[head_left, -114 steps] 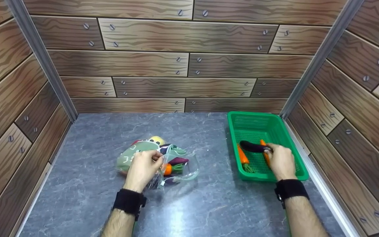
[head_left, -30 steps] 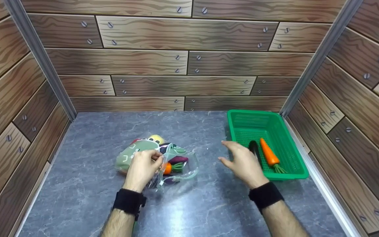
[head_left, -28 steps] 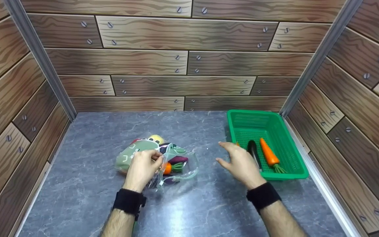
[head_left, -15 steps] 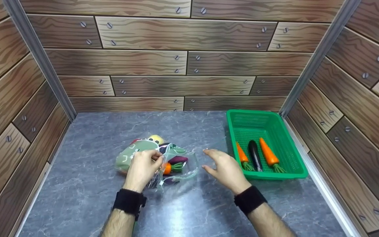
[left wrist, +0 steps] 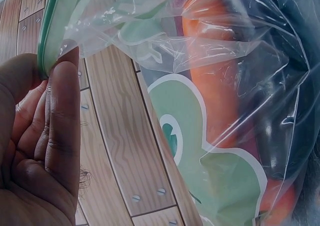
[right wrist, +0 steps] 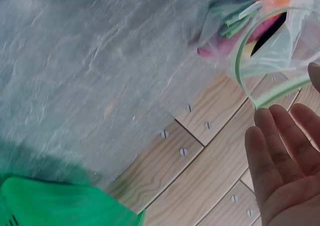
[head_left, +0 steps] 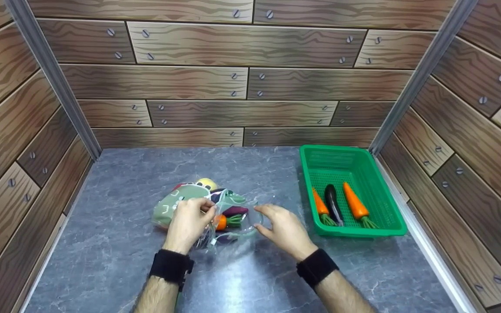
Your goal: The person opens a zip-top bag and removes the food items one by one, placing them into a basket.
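On the grey tabletop point(head_left: 133, 169) within plank-patterned walls point(head_left: 250, 82), the left hand point(head_left: 189, 221) pinches a bag point(left wrist: 190, 106), the right hand point(head_left: 284, 228) unclosed near it.

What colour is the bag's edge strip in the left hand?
The strip is green, clearest in the left wrist view.

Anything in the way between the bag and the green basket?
Only the right hand; nothing else sizeable shows between the bag and the green basket, though anything carried across must clear its bag-side rim.
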A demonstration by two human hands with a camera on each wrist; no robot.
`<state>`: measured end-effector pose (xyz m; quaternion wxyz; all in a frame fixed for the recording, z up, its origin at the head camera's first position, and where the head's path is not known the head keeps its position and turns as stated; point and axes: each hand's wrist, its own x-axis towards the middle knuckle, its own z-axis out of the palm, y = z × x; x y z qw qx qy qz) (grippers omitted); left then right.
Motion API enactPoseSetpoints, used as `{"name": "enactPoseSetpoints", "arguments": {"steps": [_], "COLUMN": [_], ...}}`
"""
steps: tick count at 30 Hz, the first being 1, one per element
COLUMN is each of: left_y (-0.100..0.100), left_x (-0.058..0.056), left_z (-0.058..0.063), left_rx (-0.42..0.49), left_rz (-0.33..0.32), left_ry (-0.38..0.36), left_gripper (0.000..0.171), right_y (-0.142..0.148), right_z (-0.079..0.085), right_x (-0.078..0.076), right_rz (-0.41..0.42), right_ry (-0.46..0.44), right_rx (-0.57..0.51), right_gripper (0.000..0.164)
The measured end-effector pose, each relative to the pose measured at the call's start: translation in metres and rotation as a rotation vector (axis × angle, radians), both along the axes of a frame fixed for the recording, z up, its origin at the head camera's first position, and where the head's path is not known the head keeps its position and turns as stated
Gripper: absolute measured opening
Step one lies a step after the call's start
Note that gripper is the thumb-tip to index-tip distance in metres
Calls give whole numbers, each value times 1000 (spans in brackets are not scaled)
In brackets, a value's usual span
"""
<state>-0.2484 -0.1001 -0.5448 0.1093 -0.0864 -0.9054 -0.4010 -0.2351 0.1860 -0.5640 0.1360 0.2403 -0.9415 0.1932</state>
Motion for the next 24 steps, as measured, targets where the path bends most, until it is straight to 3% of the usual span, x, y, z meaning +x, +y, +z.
{"name": "enactPoseSetpoints", "arguments": {"steps": [8,11,12,15,18,19,24], "left_y": [-1,-2,-2,-2,-3,-3,-3], "left_x": [0,0,1,1,1,1,1], "left_z": [-3,-4,-4,-4,-5,-5,-5], "left_rx": [7,10,10,7,2,2,3], "left_rz": [-2,-2,-2,-3,-6,-7,-9], "left_ry": [-8,-4,-3,4,10,13,17], "left_gripper": [8,8,8,8,8,8,7], "right_y": [-16,-18,-13,-16,-23,-30,-42], "right_z": [-13,-25,-42,-50,-49,-34,-29], "right_x": [-7,-13,-24,-28,-28,-19,-16], "right_rz": [38,71,96,110,106,87,57], "right_ry": [-2,24,43,52,34,16,-12], "right_rx": [-21,-49,-66,-64,-51,-31,49], "right_gripper": [40,38,38,37,35,34,32]}}
